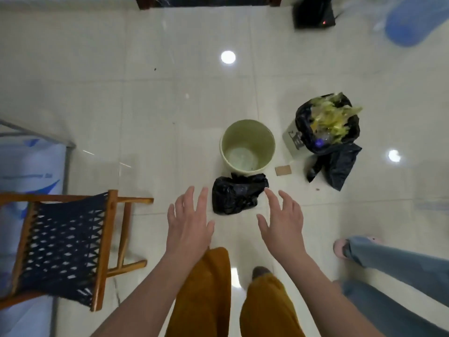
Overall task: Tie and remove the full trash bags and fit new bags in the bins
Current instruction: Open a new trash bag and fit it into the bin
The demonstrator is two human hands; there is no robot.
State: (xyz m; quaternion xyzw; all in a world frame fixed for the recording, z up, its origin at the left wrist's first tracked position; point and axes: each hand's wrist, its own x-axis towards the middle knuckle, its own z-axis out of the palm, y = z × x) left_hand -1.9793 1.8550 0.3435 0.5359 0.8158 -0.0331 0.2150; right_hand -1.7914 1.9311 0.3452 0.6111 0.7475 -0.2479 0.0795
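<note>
A pale green round bin (247, 144) stands on the tiled floor with no bag in it. Just in front of it lies a small crumpled black trash bag (237, 194). To the right a second bin (292, 139) holds a black bag (325, 125) overflowing with yellow-green scraps; more black plastic (340, 164) droops beside it. My left hand (188, 222) hovers left of the small bag, fingers spread, holding nothing. My right hand (283, 220) hovers at the bag's right, fingers apart, one fingertip close to its edge.
A wooden folding stool (65, 242) with a dark woven seat stands at the left, beside a blue-patterned metal-framed surface (26, 166). Another person's jeans-clad legs (398, 271) are at the right. A cardboard scrap (283, 170) lies near the bins. A black device (313, 13) sits far back.
</note>
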